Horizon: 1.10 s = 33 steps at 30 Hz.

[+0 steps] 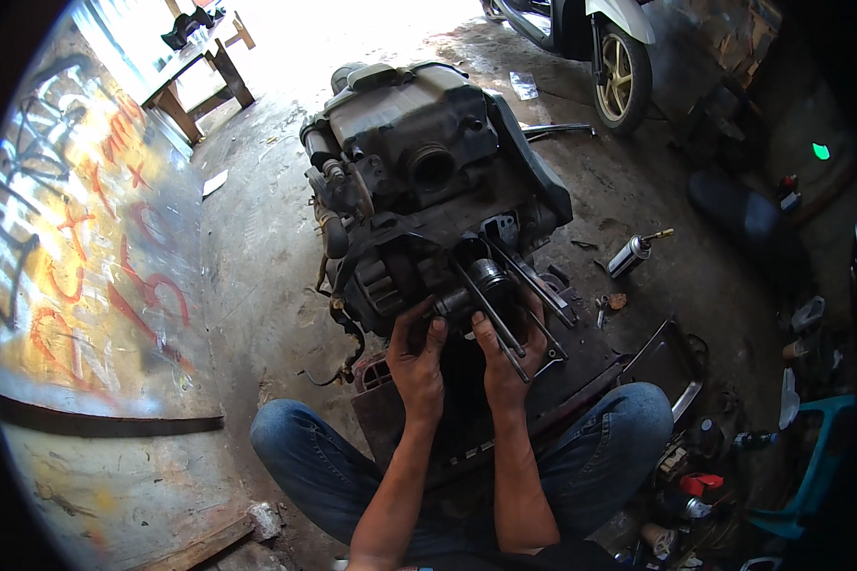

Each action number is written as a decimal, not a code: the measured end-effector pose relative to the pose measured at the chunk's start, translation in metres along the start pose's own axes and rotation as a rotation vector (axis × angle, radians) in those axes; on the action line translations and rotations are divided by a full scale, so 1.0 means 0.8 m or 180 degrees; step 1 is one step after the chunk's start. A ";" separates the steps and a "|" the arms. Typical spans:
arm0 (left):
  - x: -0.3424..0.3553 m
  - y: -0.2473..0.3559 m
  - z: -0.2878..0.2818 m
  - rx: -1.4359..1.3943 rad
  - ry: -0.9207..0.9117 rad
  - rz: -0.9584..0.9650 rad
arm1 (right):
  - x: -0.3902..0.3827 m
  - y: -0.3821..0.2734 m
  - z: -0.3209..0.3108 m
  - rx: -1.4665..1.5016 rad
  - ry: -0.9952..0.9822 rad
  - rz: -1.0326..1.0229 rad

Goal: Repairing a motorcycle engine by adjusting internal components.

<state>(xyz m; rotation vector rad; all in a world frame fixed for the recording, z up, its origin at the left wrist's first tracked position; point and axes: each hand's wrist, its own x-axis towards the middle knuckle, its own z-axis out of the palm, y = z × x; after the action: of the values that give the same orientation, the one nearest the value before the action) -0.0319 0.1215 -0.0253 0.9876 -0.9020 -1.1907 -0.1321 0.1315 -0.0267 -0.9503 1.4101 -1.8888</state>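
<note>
A scooter engine [419, 124] lies on the floor in front of my knees, its opened end toward me. A bare metal piston [489, 276] shows there between long studs [490, 309] that point back at me. My left hand [416, 362] is at the lower left of the piston, thumb up, fingers curled at a dark rounded part [454, 303]. My right hand [509, 357] is below the piston, its thumb beside a stud and its fingers reaching behind the studs. Both hands look closed; what they grip is dark and partly hidden.
A spray can [628, 257] stands right of the engine, near small loose parts. A dark panel [557, 404] lies under my hands. Tools and a teal plastic stool [809, 466] are at the lower right. A painted wall [95, 257] rises left; a parked scooter's wheel [625, 81] is behind.
</note>
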 end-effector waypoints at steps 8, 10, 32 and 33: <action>0.004 0.002 0.000 0.0096 -0.0069 0.0054 | -0.001 0.003 0.001 0.0069 0.0020 0.0024; 0.003 0.006 0.000 0.0301 -0.0079 0.0047 | -0.002 0.004 0.000 0.0078 0.0011 0.0096; -0.006 -0.066 0.020 0.2305 -0.2916 0.1079 | 0.018 -0.033 -0.031 -0.0851 -0.0324 -0.0481; 0.002 -0.076 0.028 0.2107 -0.2960 0.1133 | 0.021 -0.033 -0.032 -0.1022 -0.0371 -0.0488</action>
<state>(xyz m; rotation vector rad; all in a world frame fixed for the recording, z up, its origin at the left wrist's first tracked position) -0.0716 0.1118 -0.0753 0.6846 -2.2124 -1.0367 -0.1636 0.1392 -0.0027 -1.3339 1.6397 -1.7093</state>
